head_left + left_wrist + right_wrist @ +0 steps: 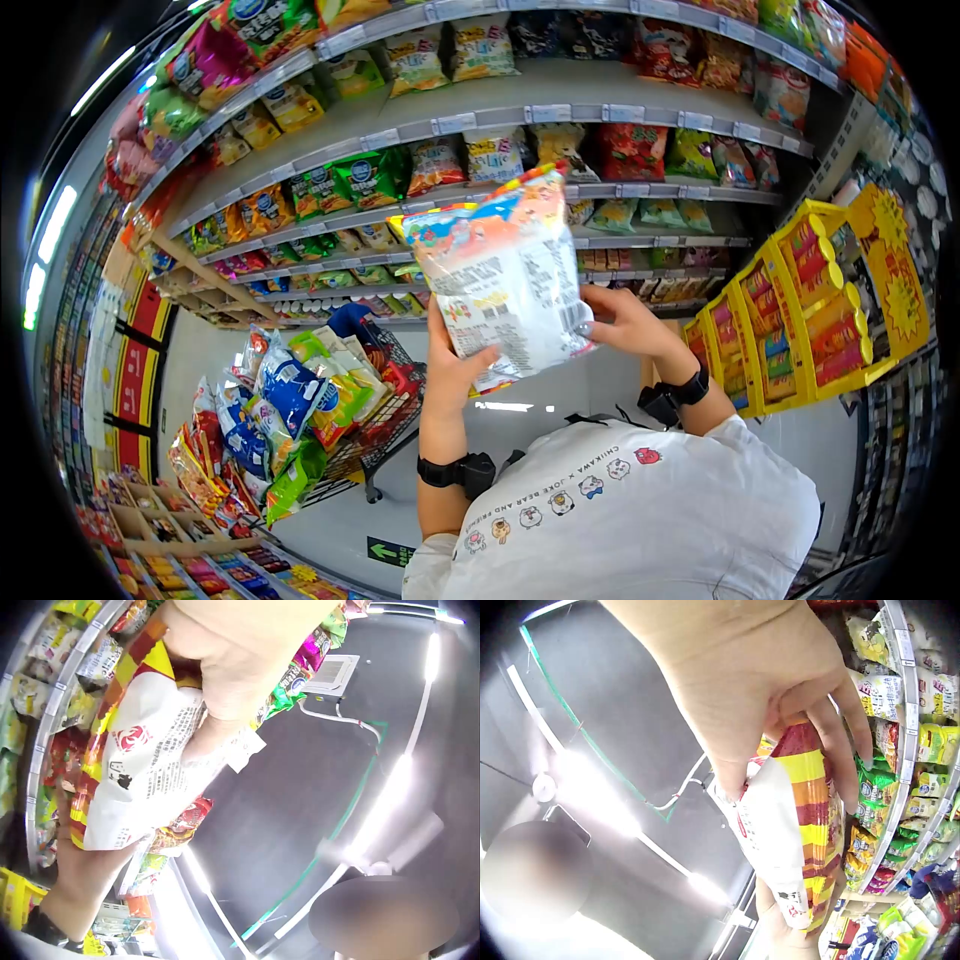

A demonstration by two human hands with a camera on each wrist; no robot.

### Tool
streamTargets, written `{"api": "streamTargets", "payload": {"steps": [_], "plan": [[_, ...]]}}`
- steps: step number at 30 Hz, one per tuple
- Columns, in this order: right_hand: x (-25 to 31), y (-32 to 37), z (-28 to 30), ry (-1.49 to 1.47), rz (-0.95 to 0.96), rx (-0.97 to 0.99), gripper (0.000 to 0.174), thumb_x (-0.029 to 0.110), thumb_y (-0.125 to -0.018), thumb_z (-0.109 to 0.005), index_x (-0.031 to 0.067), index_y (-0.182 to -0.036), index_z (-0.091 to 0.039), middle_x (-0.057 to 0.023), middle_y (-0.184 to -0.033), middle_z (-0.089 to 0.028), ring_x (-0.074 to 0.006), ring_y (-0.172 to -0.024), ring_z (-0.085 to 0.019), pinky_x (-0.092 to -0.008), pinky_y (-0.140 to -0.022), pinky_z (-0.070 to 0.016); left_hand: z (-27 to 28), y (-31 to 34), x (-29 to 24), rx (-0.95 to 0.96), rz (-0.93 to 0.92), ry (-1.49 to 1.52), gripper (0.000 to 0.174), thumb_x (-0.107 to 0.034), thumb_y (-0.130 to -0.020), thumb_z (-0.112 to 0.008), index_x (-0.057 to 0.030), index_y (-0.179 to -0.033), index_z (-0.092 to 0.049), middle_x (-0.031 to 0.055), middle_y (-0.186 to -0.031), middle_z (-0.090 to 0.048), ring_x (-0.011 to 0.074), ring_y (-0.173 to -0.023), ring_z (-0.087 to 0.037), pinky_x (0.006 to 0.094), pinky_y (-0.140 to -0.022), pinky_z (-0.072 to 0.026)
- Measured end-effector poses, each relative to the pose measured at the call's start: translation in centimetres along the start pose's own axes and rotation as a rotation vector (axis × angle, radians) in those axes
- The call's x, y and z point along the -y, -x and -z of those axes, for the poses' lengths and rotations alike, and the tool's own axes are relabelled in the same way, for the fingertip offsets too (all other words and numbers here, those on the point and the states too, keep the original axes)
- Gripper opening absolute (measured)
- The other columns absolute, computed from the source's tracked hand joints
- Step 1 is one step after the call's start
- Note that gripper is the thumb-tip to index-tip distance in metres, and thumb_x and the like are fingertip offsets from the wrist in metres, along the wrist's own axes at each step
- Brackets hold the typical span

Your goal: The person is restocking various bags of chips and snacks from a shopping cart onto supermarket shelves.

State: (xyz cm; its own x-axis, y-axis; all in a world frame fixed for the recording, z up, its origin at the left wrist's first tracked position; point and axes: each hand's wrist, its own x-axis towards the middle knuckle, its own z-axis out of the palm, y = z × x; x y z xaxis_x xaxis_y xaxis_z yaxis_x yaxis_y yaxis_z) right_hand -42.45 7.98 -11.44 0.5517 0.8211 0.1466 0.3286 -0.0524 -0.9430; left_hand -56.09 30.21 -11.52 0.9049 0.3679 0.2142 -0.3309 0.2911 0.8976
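Observation:
A plump snack bag (505, 290) is held up between both hands before the shelves, its white printed back toward me. The left hand (455, 360) grips its lower left side, thumb over the printed face. On the opposite side the right hand (630, 322) holds the edge, thumb in front and fingers behind. In the left wrist view, the left thumb (204, 739) presses on the small print of the bag (142, 765). Red and yellow stripes run down the bag's side (814, 817) in the right wrist view, below the curled right fingers (844, 742).
Curved shelves (450, 120) of snack bags stand ahead. At left is a shopping cart (350, 450) heaped with snack bags (290, 390). A yellow display rack (790, 310) with canisters stands at right. Partitioned bins (165, 525) are at lower left.

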Motion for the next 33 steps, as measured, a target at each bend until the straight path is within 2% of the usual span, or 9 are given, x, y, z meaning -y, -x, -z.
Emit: {"api": "streamTargets", "payload": {"steps": [4, 7, 11, 12, 18, 21, 24, 27, 33], "plan": [[-0.4, 0.2, -0.3, -0.165, -0.027, -0.021, 0.041, 0.010, -0.086, -0.059, -0.0056, -0.122, -0.049, -0.0064, -0.085, -0.065, -0.0050, -0.076, -0.054, -0.0215, -0.066, -0.0448, 0.7, 0.7, 1.2, -0.057, 0.138, 0.043, 0.076, 0.000, -0.069, -0.073, -0.0034, -0.132, -0.031, 0.0115, -0.121, -0.051, 0.0211, -0.107, -0.054, 0.0339, -0.091, -0.0446], [-0.5, 0.8, -0.6, -0.265, -0.083, -0.053, 0.039, 0.009, -0.086, -0.059, -0.0044, -0.122, -0.050, -0.0044, -0.081, -0.064, -0.0034, -0.072, -0.052, -0.0205, -0.062, -0.0423, 0.3, 1.2, 1.0, -0.068, 0.168, 0.085, 0.075, 0.000, -0.069, -0.073, -0.0033, -0.132, -0.032, 0.0112, -0.119, -0.052, 0.0208, -0.106, -0.054, 0.0336, -0.090, -0.0451], [-0.4, 1.5, -1.4, -0.279, -0.029, -0.075, 0.040, 0.009, -0.086, -0.059, -0.0035, -0.123, -0.049, -0.0061, -0.085, -0.066, -0.0044, -0.075, -0.054, -0.0212, -0.066, -0.0449, 0.5, 1.3, 1.4, -0.090, 0.177, 0.112, 0.071, -0.002, -0.070, -0.074, -0.0028, -0.130, -0.036, 0.0111, -0.117, -0.054, 0.0209, -0.105, -0.056, 0.0331, -0.089, -0.0455], [-0.4, 1.8, -1.4, -0.247, -0.001, -0.077, 0.043, 0.008, -0.086, -0.060, -0.0034, -0.125, -0.047, -0.0095, -0.096, -0.066, -0.0080, -0.082, -0.058, -0.0239, -0.073, -0.0489, 0.7, 1.4, 1.5, -0.098, 0.174, 0.110, 0.068, -0.003, -0.071, -0.073, -0.0026, -0.129, -0.037, 0.0113, -0.117, -0.055, 0.0212, -0.104, -0.056, 0.0331, -0.088, -0.0460], [1.3, 2.7, -1.7, -0.336, 0.030, -0.080, 0.045, 0.008, -0.085, -0.060, -0.0029, -0.127, -0.044, -0.0137, -0.114, -0.059, -0.0159, -0.091, -0.062, -0.0298, -0.082, -0.0525, 1.6, 1.6, 2.7, -0.185, 0.214, 0.228, 0.060, 0.000, -0.076, -0.068, -0.0017, -0.128, -0.038, 0.0113, -0.117, -0.055, 0.0215, -0.102, -0.057, 0.0335, -0.086, -0.0480], [1.0, 2.7, -2.0, -0.393, -0.095, -0.139, 0.038, 0.009, -0.088, -0.058, -0.0039, -0.122, -0.047, -0.0134, -0.109, -0.061, -0.0161, -0.090, -0.063, -0.0292, -0.080, -0.0529, 1.4, 1.7, 2.7, -0.233, 0.226, 0.241, 0.058, 0.002, -0.076, -0.067, -0.0015, -0.127, -0.040, 0.0110, -0.116, -0.056, 0.0214, -0.101, -0.058, 0.0328, -0.085, -0.0488], [-0.1, 3.0, -2.3, -0.256, -0.038, -0.201, 0.033, 0.013, -0.091, -0.053, -0.0030, -0.120, -0.048, -0.0109, -0.108, -0.060, -0.0157, -0.095, -0.061, -0.0288, -0.077, -0.0531, 1.2, 1.8, 2.9, -0.247, 0.220, 0.258, 0.058, 0.002, -0.076, -0.067, -0.0017, -0.127, -0.040, 0.0113, -0.115, -0.056, 0.0217, -0.101, -0.058, 0.0332, -0.085, -0.0493], [-0.3, 3.2, -2.3, -0.193, -0.133, -0.264, 0.026, 0.015, -0.094, -0.048, -0.0034, -0.112, -0.053, -0.0097, -0.098, -0.063, -0.0151, -0.088, -0.063, -0.0285, -0.075, -0.0535, 1.2, 1.8, 3.0, -0.265, 0.203, 0.268, 0.056, 0.000, -0.077, -0.066, -0.0010, -0.126, -0.040, 0.0119, -0.115, -0.056, 0.0223, -0.100, -0.058, 0.0341, -0.086, -0.0495], [-1.0, 3.3, -3.1, -0.195, -0.002, -0.377, 0.029, 0.021, -0.095, -0.048, -0.0053, -0.089, -0.059, -0.0077, -0.078, -0.065, -0.0130, -0.072, -0.065, -0.0269, -0.066, -0.0528, 1.0, 1.9, 3.6, -0.247, 0.311, 0.302, 0.049, -0.002, -0.081, -0.061, 0.0020, -0.125, -0.040, 0.0154, -0.116, -0.056, 0.0243, -0.100, -0.059, 0.0362, -0.086, -0.0502]]}}
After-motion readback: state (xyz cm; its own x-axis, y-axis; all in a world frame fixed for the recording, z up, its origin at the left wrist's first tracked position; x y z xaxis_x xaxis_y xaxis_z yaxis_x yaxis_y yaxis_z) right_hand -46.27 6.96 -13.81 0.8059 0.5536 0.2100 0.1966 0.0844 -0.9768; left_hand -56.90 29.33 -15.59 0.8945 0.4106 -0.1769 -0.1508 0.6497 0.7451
